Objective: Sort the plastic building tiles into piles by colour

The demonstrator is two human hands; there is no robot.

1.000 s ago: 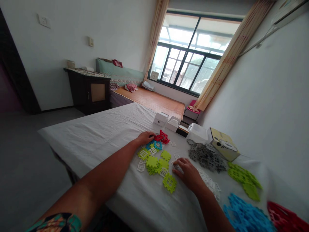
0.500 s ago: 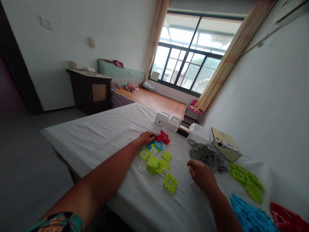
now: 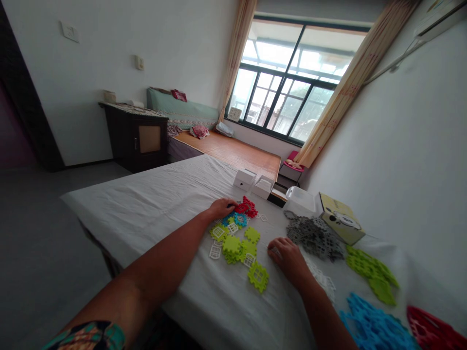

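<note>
My left hand [image 3: 222, 208] rests at the far end of the pile with its fingers curled in. A small dark bit shows at its fingertips, too small to name. Against those fingers lie red interlocking plastic pieces [image 3: 248, 207], with blue pieces [image 3: 240, 219] just below. My right hand [image 3: 286, 255] is down on the cloth, right of the green interlocking pieces [image 3: 232, 245]. Its fingers are bent over a white window-frame piece [image 3: 276, 251], mostly hidden beneath them. Another green piece [image 3: 258, 277] with a window in it lies nearer me.
Grey pieces [image 3: 314, 236] are heaped beyond my right hand, with white frames [image 3: 323, 279] beside my forearm. Green [image 3: 372, 272], blue [image 3: 375, 325] and red [image 3: 434, 330] piles lie right. A yellow box [image 3: 341, 218], clear bin [image 3: 301, 200] and white boxes [image 3: 244, 180] line the far edge.
My right hand has moved left, onto the spot where a loose white window-frame piece lay. White frames by the right forearm are now uncovered. My left hand has barely moved.
</note>
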